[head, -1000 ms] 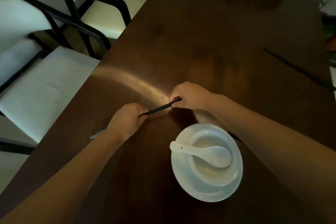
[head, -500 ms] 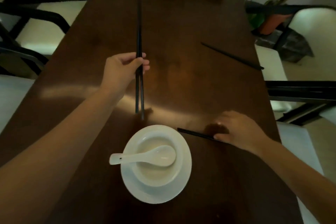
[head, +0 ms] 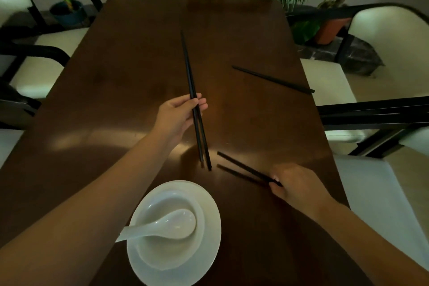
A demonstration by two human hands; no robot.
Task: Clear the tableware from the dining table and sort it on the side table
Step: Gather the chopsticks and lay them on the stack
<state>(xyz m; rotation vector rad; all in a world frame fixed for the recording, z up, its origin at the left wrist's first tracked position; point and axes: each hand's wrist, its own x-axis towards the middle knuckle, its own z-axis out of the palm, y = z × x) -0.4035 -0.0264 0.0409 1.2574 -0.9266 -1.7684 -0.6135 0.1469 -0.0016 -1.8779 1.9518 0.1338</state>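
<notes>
Both hands are ours, both gripping. Left hand (head: 180, 115), centre of frame, is closed round a pair of black chopsticks (head: 193, 100); we hold them near the middle, thin tips pointing to the upper centre, blunt ends low, over the table (head: 130, 81).

Right hand (head: 296, 187), lower right, pinches a second pair of chopsticks (head: 242, 169) by one end. These splay apart toward the left, their free ends just beside the blunt ends of the first pair; whether they touch the wood we cannot tell.

A third, loose set of chopsticks (head: 274, 79) lies flat in the upper right, near the table edge, well apart from both hands.

Bottom centre, between our forearms: a glossy white plate (head: 209, 234), round, carrying a small white bowl (head: 162, 258), with a white ceramic spoon (head: 162, 225) resting in it, handle overhanging to the left.

Table is dark brown wood, smooth, with a dull sheen.
</notes>
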